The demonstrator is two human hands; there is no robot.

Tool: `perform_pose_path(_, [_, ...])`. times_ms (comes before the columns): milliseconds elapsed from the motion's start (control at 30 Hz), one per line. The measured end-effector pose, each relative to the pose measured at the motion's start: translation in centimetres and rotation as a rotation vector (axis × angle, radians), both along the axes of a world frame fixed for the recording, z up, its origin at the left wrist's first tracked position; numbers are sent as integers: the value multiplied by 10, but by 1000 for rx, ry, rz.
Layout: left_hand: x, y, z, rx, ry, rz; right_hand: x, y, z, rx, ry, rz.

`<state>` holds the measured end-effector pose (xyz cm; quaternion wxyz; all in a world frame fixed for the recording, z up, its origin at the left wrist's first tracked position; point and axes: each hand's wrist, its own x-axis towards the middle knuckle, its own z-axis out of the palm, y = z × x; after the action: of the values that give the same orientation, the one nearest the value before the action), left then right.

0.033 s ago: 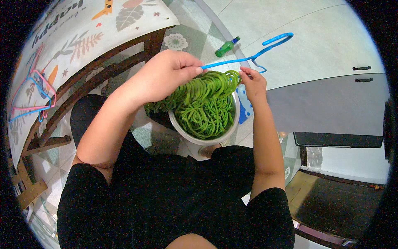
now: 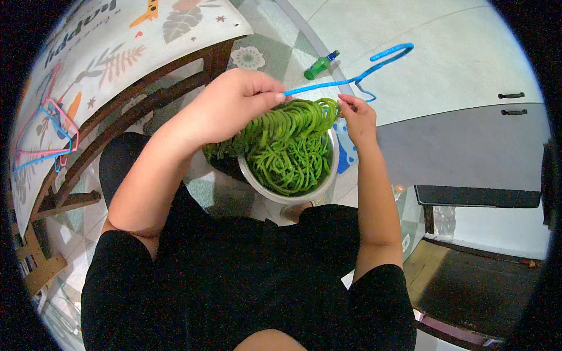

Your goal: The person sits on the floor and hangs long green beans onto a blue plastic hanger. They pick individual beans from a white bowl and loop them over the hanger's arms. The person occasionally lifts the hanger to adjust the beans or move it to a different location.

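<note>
My left hand (image 2: 252, 96) is closed round one arm of a blue clothes hanger (image 2: 319, 89), whose hook (image 2: 401, 51) points to the far right. A thick row of long green strands in loops (image 2: 293, 121), perhaps bean pods or stems, hangs beneath the hanger. With thumb and fingertips my right hand (image 2: 358, 117) pinches the right end of that row, below the hanger's other shoulder. More green strands (image 2: 287, 169) lie coiled in a pale round basin (image 2: 260, 190) under the hands. The hanger's lower bar is hidden by the loops and my left hand.
Pink and blue hangers (image 2: 61, 134) hang beside the printed cloth (image 2: 117, 58) of a dark wooden table at the left. A green bottle (image 2: 321, 66) lies on the tiled floor beyond. Grey cabinets (image 2: 456, 146) with black handles stand to the right. My legs flank the basin.
</note>
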<state>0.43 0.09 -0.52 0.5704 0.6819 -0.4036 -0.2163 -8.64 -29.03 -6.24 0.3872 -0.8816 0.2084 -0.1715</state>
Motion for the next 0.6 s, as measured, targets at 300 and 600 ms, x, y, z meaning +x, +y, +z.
perform_pose_path(300, [1,10,5,5,0,95,-52,6,-52,-167,-198,-136])
perform_pose_path(600, [0,3,6,-21,34,105,-77,56,-116,-162,486,317])
